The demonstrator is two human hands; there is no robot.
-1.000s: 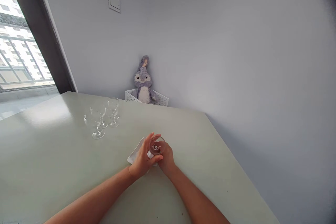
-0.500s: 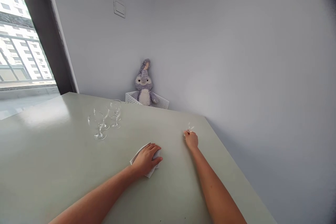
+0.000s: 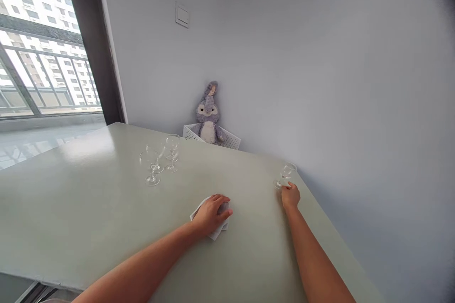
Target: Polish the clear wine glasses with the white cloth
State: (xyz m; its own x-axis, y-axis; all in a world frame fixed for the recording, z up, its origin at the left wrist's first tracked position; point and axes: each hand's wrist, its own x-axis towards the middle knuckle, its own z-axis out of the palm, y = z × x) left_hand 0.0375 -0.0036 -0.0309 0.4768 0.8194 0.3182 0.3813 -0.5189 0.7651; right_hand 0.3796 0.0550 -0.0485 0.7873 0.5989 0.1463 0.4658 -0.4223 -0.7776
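Head view: right grip [image 3: 291, 196] is curling nearly closed at the foot of a stemmed glass [image 3: 287, 170], whose bowl is extending beyond the fingertips above the surface [image 3: 249, 255]; firmness of hold unclear. Left grip [image 3: 210, 215] is resting loosely open over a white cloth [image 3: 215, 234].
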